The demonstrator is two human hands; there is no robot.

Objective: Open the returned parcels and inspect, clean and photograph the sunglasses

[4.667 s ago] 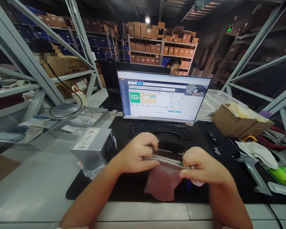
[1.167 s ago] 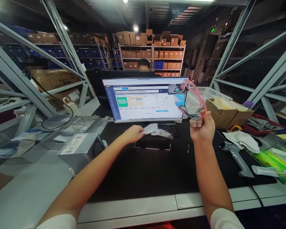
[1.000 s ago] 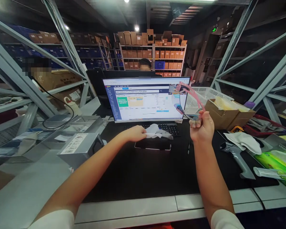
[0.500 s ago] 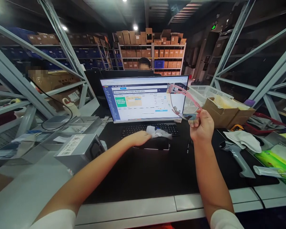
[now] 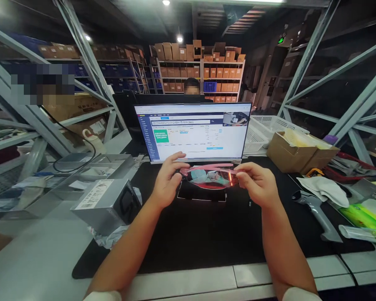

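A pair of pink-framed glasses [image 5: 208, 176] is held level between my two hands, below the monitor. Its wide shiny lenses mirror the surroundings, with an orange streak of light near one end. My left hand [image 5: 168, 180] grips the left end between thumb and fingers, one finger raised off it. At the opposite end, my right hand [image 5: 258, 182] pinches the frame with thumb and forefinger. Behind and under the glasses lies a dark, flat case-like object [image 5: 202, 195] with a thin bright edge, partly hidden. The keyboard is mostly covered by my hands and the glasses.
A lit monitor [image 5: 191, 133] stands ahead. To the left sit a grey box [image 5: 106, 205], crumpled plastic [image 5: 108, 238] and trays [image 5: 103, 167]. Right are a barcode scanner [image 5: 316, 215], a white cloth [image 5: 324, 190], a carton [image 5: 297, 152] and a green packet [image 5: 363, 219]. Other people are beyond the desk.
My right hand has lowered the glasses from in front of the screen. My left hand has left the grey-white cloth on the dark case and taken the glasses' other end.
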